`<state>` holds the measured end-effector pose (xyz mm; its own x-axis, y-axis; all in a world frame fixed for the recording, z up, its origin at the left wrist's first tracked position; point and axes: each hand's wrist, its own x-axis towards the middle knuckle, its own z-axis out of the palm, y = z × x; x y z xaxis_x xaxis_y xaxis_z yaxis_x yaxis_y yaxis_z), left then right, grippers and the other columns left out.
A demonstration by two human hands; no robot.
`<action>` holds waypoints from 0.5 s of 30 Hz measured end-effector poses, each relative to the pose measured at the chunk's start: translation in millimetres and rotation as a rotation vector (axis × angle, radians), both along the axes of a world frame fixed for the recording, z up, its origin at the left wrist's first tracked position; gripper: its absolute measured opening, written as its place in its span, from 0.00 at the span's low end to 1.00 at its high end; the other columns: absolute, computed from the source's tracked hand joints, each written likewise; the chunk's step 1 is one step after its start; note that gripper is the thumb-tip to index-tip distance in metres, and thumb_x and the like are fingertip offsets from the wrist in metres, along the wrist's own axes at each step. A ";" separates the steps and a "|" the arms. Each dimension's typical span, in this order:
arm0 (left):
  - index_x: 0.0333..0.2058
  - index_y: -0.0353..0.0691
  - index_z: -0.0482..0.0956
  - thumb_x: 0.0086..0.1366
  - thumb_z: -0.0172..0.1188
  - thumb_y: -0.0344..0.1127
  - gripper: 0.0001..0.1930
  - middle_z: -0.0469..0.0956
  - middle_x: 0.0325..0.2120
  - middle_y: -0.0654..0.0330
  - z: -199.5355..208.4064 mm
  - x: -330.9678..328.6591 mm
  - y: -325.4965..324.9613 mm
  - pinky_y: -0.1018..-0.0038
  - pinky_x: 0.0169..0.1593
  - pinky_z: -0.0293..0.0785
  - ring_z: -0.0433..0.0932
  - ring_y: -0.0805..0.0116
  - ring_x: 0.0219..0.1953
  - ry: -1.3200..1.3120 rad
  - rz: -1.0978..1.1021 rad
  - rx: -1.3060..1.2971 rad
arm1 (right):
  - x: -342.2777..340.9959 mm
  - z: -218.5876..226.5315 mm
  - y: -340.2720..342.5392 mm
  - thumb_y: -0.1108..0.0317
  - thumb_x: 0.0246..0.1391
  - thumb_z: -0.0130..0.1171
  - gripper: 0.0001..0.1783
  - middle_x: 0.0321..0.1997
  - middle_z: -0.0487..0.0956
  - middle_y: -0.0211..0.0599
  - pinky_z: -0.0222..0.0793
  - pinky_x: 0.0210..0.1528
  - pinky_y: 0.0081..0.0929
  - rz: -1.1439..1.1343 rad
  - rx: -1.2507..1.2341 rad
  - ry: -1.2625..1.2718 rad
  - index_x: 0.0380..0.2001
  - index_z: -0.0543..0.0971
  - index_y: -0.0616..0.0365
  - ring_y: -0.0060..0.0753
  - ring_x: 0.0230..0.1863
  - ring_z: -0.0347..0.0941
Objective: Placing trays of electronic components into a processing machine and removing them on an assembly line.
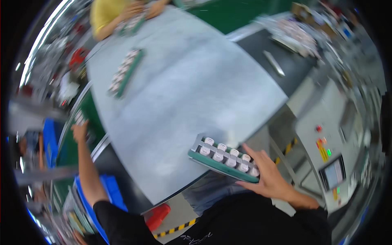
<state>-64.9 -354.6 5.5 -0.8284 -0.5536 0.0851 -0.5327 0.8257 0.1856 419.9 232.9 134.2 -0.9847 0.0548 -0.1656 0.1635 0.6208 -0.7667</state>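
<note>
Firmly, the right hand [267, 173] clasps the right end of a green-and-grey tray [222, 168], its digits spread along both long sides; the tray holds two rows of rounded whitish pieces [231, 161] and sits over the near edge of the grey table [192, 90], in front of the wearer's body, though whether it touches the tabletop cannot be told. The left hand [80, 131] reaches far out to the left, past the table's edge, over a green surface [90, 107], right by a small whitish item [79, 118]; blur hides whether its fingers pinch that item or merely lie beside it. Farther up the table, toward its left side, lies a second tray [127, 72], slanted and filled with similar pale pieces. At the far end a person in yellow [107, 16] has both hands at another tray [132, 27]. Beyond the table's right edge, a silvery bar [274, 63] lies on a dark surface [255, 47], and lower down stands a pale machine with a screen [332, 173]. A blue bin [114, 192] is below the left forearm, and a red object [158, 216] is under the near edge.
</note>
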 end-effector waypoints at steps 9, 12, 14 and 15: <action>0.43 0.19 0.63 0.47 0.67 0.74 0.53 0.79 0.42 0.33 -0.9 -28.2 -97.8 0.55 0.52 0.76 0.80 0.39 0.47 0.042 -0.240 -0.189 | 122.8 15.9 118.1 0.61 0.46 0.76 0.52 0.59 0.72 0.45 0.61 0.64 0.30 -0.842 0.112 0.188 0.70 0.59 0.63 0.34 0.61 0.67; 0.57 0.31 0.67 0.48 0.57 0.81 0.56 0.76 0.49 0.33 12.0 -31.5 -62.7 0.50 0.54 0.74 0.78 0.43 0.53 -0.048 0.112 -0.430 | 142.7 23.1 158.5 0.57 0.45 0.77 0.52 0.56 0.76 0.51 0.66 0.59 0.28 -1.116 0.366 0.362 0.67 0.61 0.68 0.36 0.54 0.73; 0.55 0.40 0.73 0.55 0.49 0.81 0.48 0.78 0.48 0.37 18.9 -46.0 -12.0 0.46 0.54 0.73 0.79 0.42 0.50 0.076 -0.021 -0.416 | 164.1 23.4 191.4 0.55 0.45 0.76 0.52 0.46 0.79 0.53 0.70 0.51 0.28 -1.230 0.618 0.373 0.66 0.61 0.70 0.36 0.46 0.76; 0.54 0.39 0.74 0.58 0.47 0.79 0.46 0.78 0.48 0.38 39.8 -53.2 -10.9 0.47 0.54 0.73 0.80 0.41 0.49 0.131 -0.078 -0.428 | 172.2 15.6 214.0 0.54 0.45 0.76 0.52 0.40 0.80 0.53 0.71 0.47 0.28 -1.253 0.726 0.384 0.65 0.61 0.70 0.36 0.41 0.78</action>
<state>-118.1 -365.5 45.3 -0.8330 -0.3824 0.3998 -0.4609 0.8794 -0.1192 592.1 446.9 149.8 -0.2137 0.8283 0.5179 0.7290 0.4881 -0.4798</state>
